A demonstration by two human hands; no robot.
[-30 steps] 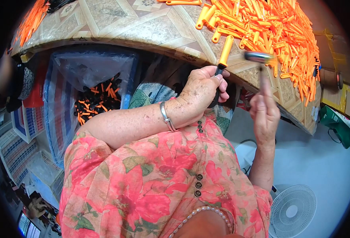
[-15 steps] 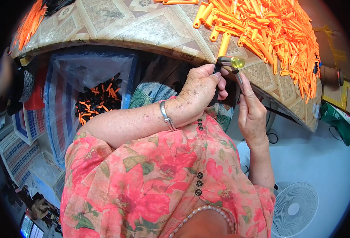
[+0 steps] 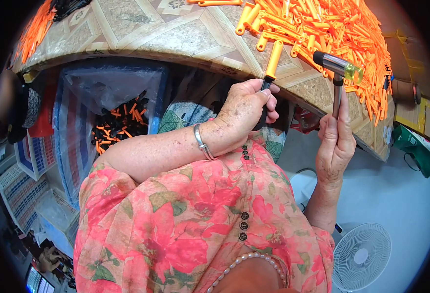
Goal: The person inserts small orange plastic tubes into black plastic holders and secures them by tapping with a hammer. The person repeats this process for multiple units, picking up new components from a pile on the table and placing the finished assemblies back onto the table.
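My left hand [image 3: 244,108] is closed around the black part [image 3: 264,111] of a slim tool at the table's front edge. An orange plastic handle [image 3: 274,59] sits on the far end of that part, over the tabletop. To the right, my right hand [image 3: 336,144] grips a small two-faced mallet [image 3: 333,63] by its metal shaft, one finger stretched along it. One face of the mallet is black, the other clear yellow. Its head is raised, apart from the orange handle. A large heap of orange handles [image 3: 317,36] covers the table's right part.
The patterned table [image 3: 185,41] curves across the front. Below it on the left, a plastic-lined striped bag [image 3: 68,136] holds black-and-orange pieces [image 3: 120,122]. Plastic baskets [image 3: 22,193] stand farther left. A white fan [image 3: 362,256] and a green bag [image 3: 414,151] are at right.
My right hand has swung the mallet up and right, away from the black-and-orange tool, where its head was half a second ago. My left hand has stayed in place with its grip.
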